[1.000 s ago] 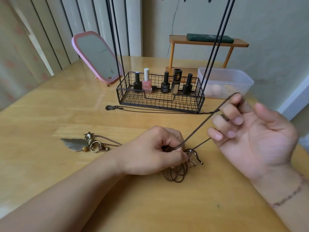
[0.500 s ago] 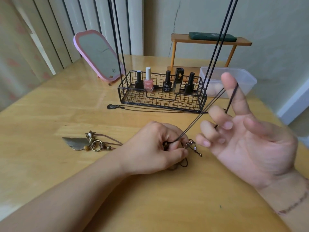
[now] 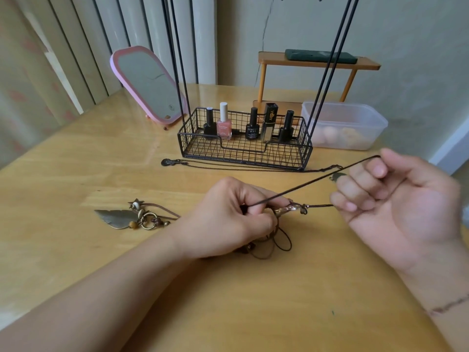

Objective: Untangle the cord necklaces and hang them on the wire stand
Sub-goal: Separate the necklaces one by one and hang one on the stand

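Wooden table [image 3: 76, 153], vertical blinds [image 3: 76, 47], cracked wall [image 3: 406, 34]

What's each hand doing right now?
Left hand: pinches the dark cord necklace near its tangle.
Right hand: fingers curled round the same cord's loop, pulling it taut.

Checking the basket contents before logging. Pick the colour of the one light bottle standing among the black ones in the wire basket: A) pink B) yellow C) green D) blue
A: the pink bottle with a white cap stands in the wire basket between black bottles.
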The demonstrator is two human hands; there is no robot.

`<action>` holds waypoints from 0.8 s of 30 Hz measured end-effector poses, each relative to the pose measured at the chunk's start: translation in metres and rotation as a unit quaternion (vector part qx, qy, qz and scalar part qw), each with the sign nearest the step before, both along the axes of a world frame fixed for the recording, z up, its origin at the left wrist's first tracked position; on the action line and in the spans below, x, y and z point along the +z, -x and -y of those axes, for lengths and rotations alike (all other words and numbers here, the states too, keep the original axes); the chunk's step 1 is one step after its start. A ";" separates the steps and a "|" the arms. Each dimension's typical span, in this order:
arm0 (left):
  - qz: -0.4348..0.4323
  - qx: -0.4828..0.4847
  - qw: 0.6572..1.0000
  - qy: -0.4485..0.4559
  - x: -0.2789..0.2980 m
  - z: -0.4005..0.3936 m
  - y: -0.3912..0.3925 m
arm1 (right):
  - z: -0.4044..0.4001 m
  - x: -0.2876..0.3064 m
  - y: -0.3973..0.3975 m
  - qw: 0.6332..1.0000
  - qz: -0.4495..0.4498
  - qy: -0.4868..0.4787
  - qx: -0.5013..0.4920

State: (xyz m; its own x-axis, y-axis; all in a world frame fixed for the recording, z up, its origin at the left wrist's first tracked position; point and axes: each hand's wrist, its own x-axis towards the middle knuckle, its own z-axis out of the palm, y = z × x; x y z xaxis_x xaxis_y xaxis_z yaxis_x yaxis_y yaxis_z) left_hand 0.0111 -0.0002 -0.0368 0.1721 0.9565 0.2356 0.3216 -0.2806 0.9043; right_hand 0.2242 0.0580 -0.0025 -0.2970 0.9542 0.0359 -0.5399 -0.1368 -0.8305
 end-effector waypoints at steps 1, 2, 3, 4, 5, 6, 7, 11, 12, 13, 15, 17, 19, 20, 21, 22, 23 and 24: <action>0.007 -0.007 1.000 0.003 0.000 -0.001 0.000 | -0.001 -0.001 0.001 1.000 -0.001 0.000 0.003; 0.011 -0.015 1.000 0.003 -0.001 -0.001 0.001 | -0.001 -0.002 0.001 1.000 0.004 -0.004 0.007; 0.013 -0.020 1.000 0.003 -0.001 -0.001 0.001 | -0.002 -0.003 0.001 1.000 0.014 -0.013 0.011; 0.014 -0.025 1.000 0.004 -0.002 -0.002 0.001 | -0.002 -0.003 0.002 0.999 0.029 -0.026 0.012; 0.018 -0.030 0.999 0.005 -0.002 -0.003 0.002 | -0.002 -0.003 0.002 0.998 0.048 -0.039 0.012; 0.026 -0.034 0.999 0.007 -0.002 -0.004 0.003 | -0.003 -0.003 0.002 0.996 0.070 -0.051 0.011; 0.036 -0.037 0.999 0.009 -0.001 -0.004 0.003 | -0.003 -0.004 0.002 0.994 0.094 -0.056 0.013; 0.054 -0.025 0.998 0.016 0.000 -0.005 0.002 | -0.006 -0.010 0.003 0.988 0.145 -0.038 0.017; 0.049 -0.012 0.999 0.013 0.000 -0.004 0.002 | -0.007 -0.010 0.003 0.988 0.147 -0.038 0.013; 0.037 0.005 0.999 0.009 0.001 -0.004 0.002 | -0.007 -0.009 0.002 0.989 0.145 -0.040 0.008; -0.001 0.045 0.999 0.000 0.002 -0.004 0.003 | -0.009 -0.006 -0.002 0.988 0.145 -0.046 -0.002; -0.048 0.090 0.995 -0.015 0.001 -0.005 0.006 | -0.012 -0.004 -0.006 0.986 0.159 -0.054 -0.018; -0.105 0.131 0.985 -0.038 0.000 -0.006 0.008 | -0.014 -0.003 -0.009 0.980 0.185 -0.056 -0.039; -0.129 0.141 0.981 -0.044 0.000 -0.007 0.009 | -0.016 -0.002 -0.011 0.979 0.193 -0.053 -0.048; -0.144 0.145 0.978 -0.042 0.001 -0.008 0.010 | -0.016 0.000 -0.011 0.980 0.188 -0.044 -0.054; -0.152 0.146 0.977 -0.037 0.001 -0.008 0.010 | -0.017 0.001 -0.013 0.986 0.160 -0.024 -0.052; -0.156 0.146 0.976 -0.032 0.001 -0.008 0.009 | -0.017 0.002 -0.013 0.993 0.112 0.008 -0.044; -0.161 0.144 0.976 -0.030 0.001 -0.009 0.009 | -0.016 0.003 -0.013 0.997 0.053 0.041 -0.032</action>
